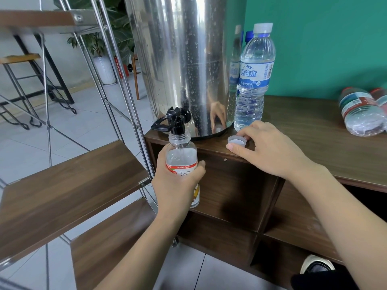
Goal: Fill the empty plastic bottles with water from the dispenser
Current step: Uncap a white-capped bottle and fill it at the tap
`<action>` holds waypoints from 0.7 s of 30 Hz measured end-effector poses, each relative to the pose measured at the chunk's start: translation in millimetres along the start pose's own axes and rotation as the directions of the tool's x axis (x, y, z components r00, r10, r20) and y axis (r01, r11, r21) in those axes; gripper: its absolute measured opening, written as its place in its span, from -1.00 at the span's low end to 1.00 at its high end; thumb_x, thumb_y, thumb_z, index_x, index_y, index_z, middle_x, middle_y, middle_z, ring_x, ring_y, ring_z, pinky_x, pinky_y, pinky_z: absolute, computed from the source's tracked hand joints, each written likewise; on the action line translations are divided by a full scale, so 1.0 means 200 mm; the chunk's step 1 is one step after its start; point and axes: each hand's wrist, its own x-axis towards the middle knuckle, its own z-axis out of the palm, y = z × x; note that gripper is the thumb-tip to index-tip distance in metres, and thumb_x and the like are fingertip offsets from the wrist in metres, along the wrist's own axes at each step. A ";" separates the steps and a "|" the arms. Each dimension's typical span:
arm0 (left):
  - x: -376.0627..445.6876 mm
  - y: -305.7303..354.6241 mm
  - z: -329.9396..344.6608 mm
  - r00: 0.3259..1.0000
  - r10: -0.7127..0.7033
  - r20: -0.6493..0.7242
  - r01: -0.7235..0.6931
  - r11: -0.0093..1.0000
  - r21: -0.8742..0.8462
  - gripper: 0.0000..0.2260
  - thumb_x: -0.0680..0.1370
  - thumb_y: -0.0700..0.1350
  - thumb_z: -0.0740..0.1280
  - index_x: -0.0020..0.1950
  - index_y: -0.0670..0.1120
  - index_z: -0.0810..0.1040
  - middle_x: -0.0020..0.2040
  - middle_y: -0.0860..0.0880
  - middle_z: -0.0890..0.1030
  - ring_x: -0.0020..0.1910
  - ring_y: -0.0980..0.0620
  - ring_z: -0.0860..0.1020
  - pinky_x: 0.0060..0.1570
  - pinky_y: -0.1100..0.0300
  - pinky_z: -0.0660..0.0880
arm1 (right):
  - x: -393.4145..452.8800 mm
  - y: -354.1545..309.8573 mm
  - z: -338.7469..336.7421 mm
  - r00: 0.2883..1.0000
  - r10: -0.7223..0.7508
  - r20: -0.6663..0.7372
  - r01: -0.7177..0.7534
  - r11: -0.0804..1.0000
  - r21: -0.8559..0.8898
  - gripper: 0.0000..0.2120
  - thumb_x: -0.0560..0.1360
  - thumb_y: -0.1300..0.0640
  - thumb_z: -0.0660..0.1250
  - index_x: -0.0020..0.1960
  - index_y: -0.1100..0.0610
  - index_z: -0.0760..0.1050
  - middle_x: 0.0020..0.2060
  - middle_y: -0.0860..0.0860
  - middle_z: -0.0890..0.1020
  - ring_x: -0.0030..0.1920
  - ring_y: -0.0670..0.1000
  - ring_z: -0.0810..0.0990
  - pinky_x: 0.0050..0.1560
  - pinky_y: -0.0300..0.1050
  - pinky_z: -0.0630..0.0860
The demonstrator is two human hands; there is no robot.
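Dispenser (184,65): tall steel drum, beaded with droplets, standing at the 12 o'clock end of the wooden surface (314,130), its black tap (174,120) overhanging the left edge.

Surface: dark wood cabinet top with open shelf compartments below.

Full bottle (254,76): blue label, capped, upright, just beside the dispenser at its 3 o'clock.

Lying bottles (362,111): two on their sides at the far 3 o'clock end of the surface, well apart from the rest; whether they hold water cannot be told.

Tea bottle (181,162): clear, red-and-white label, uncapped, held upright off the cabinet's edge with its mouth directly under the tap's spout. Appears empty or nearly so.

Left hand (176,183): wrapped round the tea bottle's lower body, thumb across the label.

Right hand (270,149): lying on the surface at 3 o'clock of the tap, fingers loosely curved about the cap without clearly pinching it.

Cap (237,141): white, upside down on the surface near its front edge, at the right hand's fingertips.

Risk, as judged: the bottle hangs unsupported over the floor, so a slight tilt or drift off the spout would spill water down the cabinet front. A wet bottle could slip from a one-handed grip. The cap, near the edge, could be knocked off.
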 end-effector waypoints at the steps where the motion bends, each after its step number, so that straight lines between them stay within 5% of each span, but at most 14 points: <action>1: 0.00 0.00 0.00 1.000 -0.001 -0.003 0.001 1.000 -0.001 -0.41 0.37 -0.03 0.65 0.33 0.20 0.51 0.08 0.21 0.67 0.06 0.20 0.65 0.22 -0.04 0.61 | 0.00 0.00 0.00 1.000 -0.002 0.000 0.002 1.000 0.000 -0.45 0.49 -0.44 0.11 0.17 -0.07 0.56 0.00 -0.08 0.49 0.10 -0.02 0.43 0.09 0.07 0.52; 21: 0.00 0.00 0.00 1.000 0.001 -0.004 -0.001 1.000 -0.006 -0.43 0.39 -0.07 0.64 0.33 0.14 0.52 0.08 0.15 0.68 0.06 0.17 0.66 0.22 -0.05 0.61 | 0.00 0.00 0.00 1.000 -0.001 -0.002 0.001 1.000 0.006 -0.47 0.50 -0.43 0.12 0.16 -0.07 0.57 0.00 -0.08 0.49 0.09 -0.02 0.44 0.09 0.11 0.53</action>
